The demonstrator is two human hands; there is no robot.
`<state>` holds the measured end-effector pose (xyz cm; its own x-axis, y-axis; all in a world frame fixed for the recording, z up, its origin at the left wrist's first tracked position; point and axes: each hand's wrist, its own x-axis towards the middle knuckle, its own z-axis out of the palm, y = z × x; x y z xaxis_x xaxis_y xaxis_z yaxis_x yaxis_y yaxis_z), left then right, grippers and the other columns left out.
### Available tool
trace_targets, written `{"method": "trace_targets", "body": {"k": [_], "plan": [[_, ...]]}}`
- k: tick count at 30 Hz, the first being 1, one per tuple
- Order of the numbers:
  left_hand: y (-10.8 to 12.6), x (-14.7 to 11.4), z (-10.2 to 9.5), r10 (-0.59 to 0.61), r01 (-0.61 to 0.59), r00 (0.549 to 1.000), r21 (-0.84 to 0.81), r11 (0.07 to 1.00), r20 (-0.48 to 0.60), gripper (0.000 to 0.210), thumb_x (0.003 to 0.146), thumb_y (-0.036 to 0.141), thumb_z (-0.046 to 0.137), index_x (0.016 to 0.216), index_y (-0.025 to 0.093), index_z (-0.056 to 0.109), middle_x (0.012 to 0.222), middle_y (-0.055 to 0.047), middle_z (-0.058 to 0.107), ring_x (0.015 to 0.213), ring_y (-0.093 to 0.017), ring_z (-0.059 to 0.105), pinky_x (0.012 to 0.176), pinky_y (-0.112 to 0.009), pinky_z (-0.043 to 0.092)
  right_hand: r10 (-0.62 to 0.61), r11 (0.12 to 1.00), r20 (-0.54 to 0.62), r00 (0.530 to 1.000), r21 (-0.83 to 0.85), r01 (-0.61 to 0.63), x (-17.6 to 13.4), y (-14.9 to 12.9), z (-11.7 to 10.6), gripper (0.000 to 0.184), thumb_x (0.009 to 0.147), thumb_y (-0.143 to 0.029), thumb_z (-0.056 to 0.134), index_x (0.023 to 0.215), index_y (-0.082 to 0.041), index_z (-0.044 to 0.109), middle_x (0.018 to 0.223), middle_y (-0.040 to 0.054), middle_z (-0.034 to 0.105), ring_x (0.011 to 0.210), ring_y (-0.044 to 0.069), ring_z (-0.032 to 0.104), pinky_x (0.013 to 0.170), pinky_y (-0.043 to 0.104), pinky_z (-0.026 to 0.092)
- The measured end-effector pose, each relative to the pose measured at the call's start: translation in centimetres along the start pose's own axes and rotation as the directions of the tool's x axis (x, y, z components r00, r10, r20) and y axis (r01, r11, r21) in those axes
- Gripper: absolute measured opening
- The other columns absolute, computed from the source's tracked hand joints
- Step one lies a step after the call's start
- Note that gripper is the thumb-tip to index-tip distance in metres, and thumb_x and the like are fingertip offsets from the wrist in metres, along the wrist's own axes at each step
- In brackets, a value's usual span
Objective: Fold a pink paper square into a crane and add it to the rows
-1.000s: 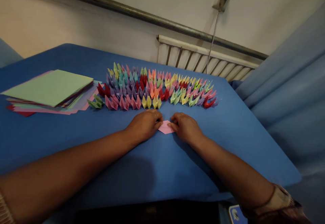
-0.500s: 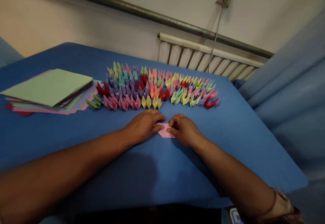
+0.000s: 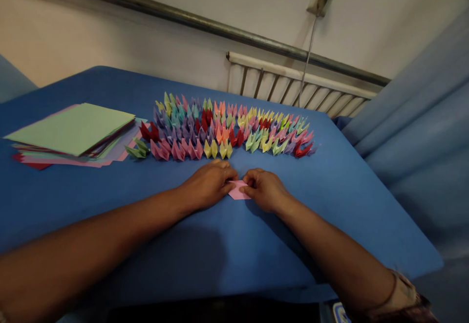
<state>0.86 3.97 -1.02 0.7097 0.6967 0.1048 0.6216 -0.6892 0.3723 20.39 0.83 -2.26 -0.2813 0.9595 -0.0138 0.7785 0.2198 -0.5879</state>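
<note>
A small piece of folded pink paper (image 3: 239, 191) lies on the blue table between my two hands. My left hand (image 3: 210, 182) grips its left end, with the thumb on top and the fingers curled at the far edge. At the right end, my right hand (image 3: 266, 188) pinches the paper between thumb and bent fingers. Both hands rest low, close to the table surface. Parts of the paper's ends are hidden under the fingers. Just beyond the hands stand rows of colourful folded paper cranes (image 3: 190, 130).
A stack of coloured paper sheets (image 3: 73, 130), pale green on top, lies at the left on the blue table (image 3: 164, 245). Behind the table are a white radiator (image 3: 286, 86) and a metal pipe (image 3: 183, 22). A blue curtain (image 3: 421, 142) hangs at the right.
The left fingers have drawn in closer around the paper's left end, and the right fingers have shifted slightly along its far edge. The view has moved a little; the cranes and stack stay put.
</note>
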Motion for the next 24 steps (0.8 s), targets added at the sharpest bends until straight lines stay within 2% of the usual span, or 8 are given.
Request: {"method": "trace_targets", "body": {"k": [3,7,9,11,14,17,21,24], "plan": [[0.2,-0.1,-0.1,0.014,-0.016,0.996,-0.023,1.0,-0.087,0.012,0.089,0.027,0.059,0.088,0.018,0.065,0.09,-0.006,0.063,0.09,-0.022,0.057,0.078,-0.033,0.045,-0.165,0.986,-0.105,0.981,-0.053,0.16,0.1,0.3,0.1,0.007,0.088,-0.023,0.063,0.082,-0.02,0.063,0.084,0.0014,0.063,0.079,0.016,0.058,0.07,0.027,0.042],[0.4,0.0,-0.6,0.017,-0.013,0.973,0.017,1.0,-0.229,0.008,0.09,0.017,0.054,0.088,0.017,0.061,0.086,-0.005,0.063,0.084,-0.019,0.057,0.077,-0.032,0.046,-0.383,0.906,-0.247,0.89,-0.289,0.31,0.4,0.2,-0.4,0.019,0.098,-0.028,0.049,0.09,-0.019,0.064,0.095,0.0064,0.067,0.091,0.02,0.057,0.08,0.033,0.039],[0.5,0.1,-0.7,0.087,-0.051,0.956,0.134,0.99,-0.281,0.009,0.09,0.014,0.052,0.087,0.016,0.06,0.09,-0.007,0.064,0.088,-0.021,0.056,0.082,-0.036,0.045,-0.467,0.841,-0.248,0.849,-0.42,0.341,0.5,0.1,-0.6,0.023,0.1,-0.027,0.045,0.092,-0.019,0.065,0.1,0.0072,0.068,0.093,0.021,0.056,0.082,0.035,0.037],[0.5,0.3,-0.7,0.158,-0.085,0.951,0.266,0.96,-0.266,0.013,0.093,0.015,0.049,0.087,0.015,0.061,0.092,-0.008,0.064,0.088,-0.023,0.055,0.083,-0.038,0.045,-0.51,0.783,-0.207,0.835,-0.513,0.352,0.5,0.0,-0.5,0.024,0.101,-0.024,0.043,0.093,-0.019,0.066,0.103,0.0071,0.068,0.093,0.021,0.056,0.081,0.036,0.036],[0.6,0.2,-0.2,0.188,-0.119,0.969,0.364,0.924,-0.161,0.018,0.095,0.013,0.046,0.087,0.014,0.062,0.089,-0.008,0.063,0.084,-0.023,0.053,0.078,-0.037,0.045,-0.503,0.73,-0.091,0.86,-0.578,0.365,0.2,-0.1,0.1,0.025,0.101,-0.022,0.043,0.095,-0.018,0.067,0.1,0.0075,0.068,0.089,0.021,0.056,0.078,0.035,0.037],[0.7,-0.5,0.3,0.126,-0.101,0.99,0.296,0.95,-0.066,0.018,0.093,0.01,0.046,0.086,0.015,0.061,0.088,-0.007,0.062,0.083,-0.022,0.053,0.076,-0.034,0.045,-0.443,0.752,-0.009,0.896,-0.549,0.366,-0.4,-0.2,1.0,0.024,0.102,-0.024,0.044,0.098,-0.016,0.066,0.098,0.0081,0.066,0.087,0.02,0.056,0.077,0.034,0.04],[1.0,-2.0,0.2,0.062,-0.062,0.998,0.158,0.986,0.0,0.015,0.09,0.01,0.048,0.096,0.015,0.061,0.094,-0.007,0.06,0.088,-0.021,0.054,0.082,-0.033,0.045,-0.379,0.817,-0.014,0.925,-0.475,0.327,-1.2,-0.3,1.7,0.022,0.1,-0.026,0.046,0.102,-0.014,0.064,0.099,0.0089,0.064,0.091,0.021,0.056,0.081,0.033,0.044],[1.0,-2.6,-0.4,0.063,-0.064,0.998,0.097,0.993,0.012,0.008,0.091,0.018,0.053,0.094,0.016,0.06,0.092,-0.006,0.06,0.087,-0.021,0.054,0.081,-0.033,0.045,-0.358,0.837,-0.026,0.933,-0.452,0.309,-1.4,-0.3,1.7,0.021,0.1,-0.025,0.045,0.096,-0.015,0.064,0.095,0.0085,0.063,0.09,0.021,0.056,0.08,0.033,0.045]]}}
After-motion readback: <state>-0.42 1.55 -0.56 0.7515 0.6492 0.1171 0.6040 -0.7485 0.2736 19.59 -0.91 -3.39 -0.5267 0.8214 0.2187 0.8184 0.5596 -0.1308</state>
